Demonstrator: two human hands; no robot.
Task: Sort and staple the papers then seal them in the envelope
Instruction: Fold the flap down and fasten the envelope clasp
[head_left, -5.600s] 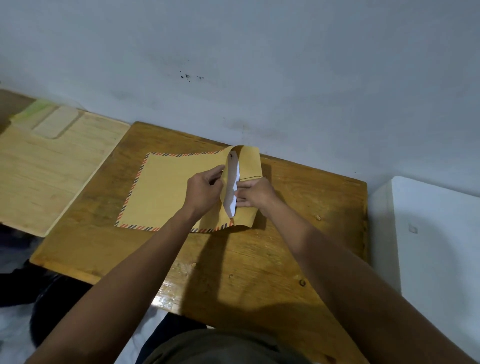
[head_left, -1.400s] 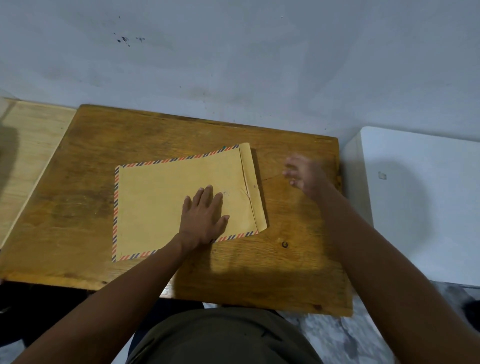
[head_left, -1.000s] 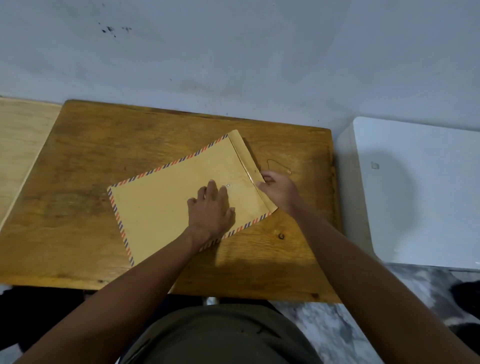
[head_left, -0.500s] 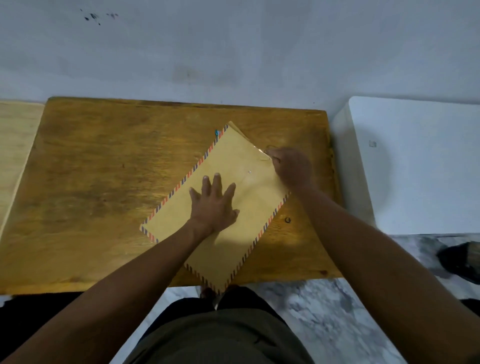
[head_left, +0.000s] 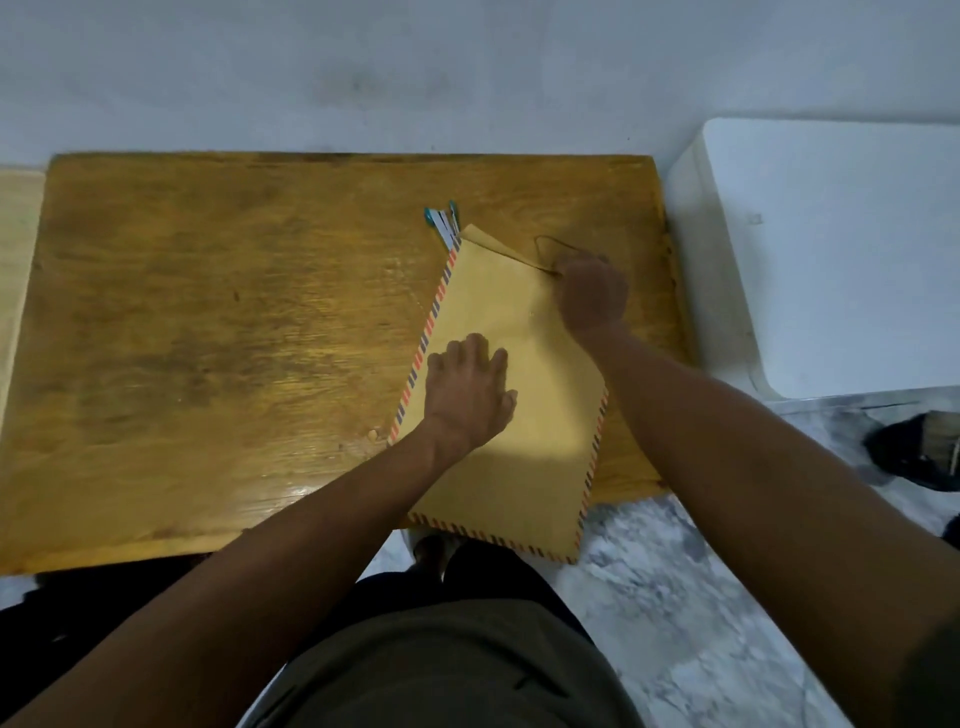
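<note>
A brown envelope (head_left: 540, 415) with a red-and-blue striped border lies lengthwise on the wooden table (head_left: 208, 312). Its near end hangs over the table's front edge. My left hand (head_left: 467, 395) rests flat on the envelope's middle, fingers spread, pressing it down. My right hand (head_left: 589, 296) is at the folded flap on the far end, fingers pinched on a thin dark string (head_left: 543, 241) that loops out over the table. The papers are not visible. A small teal-and-white object (head_left: 441, 221) peeks out at the envelope's far left corner.
A white box-like surface (head_left: 841, 249) stands close to the table's right edge. A lighter wooden board (head_left: 13, 260) adjoins the table on the left. The wall runs right behind the table. A dark object (head_left: 914, 447) lies on the marbled floor at right.
The envelope has turned from sideways to lengthwise and slid toward me, its near end now past the table edge. My right hand has drawn a string loop out at the flap.
</note>
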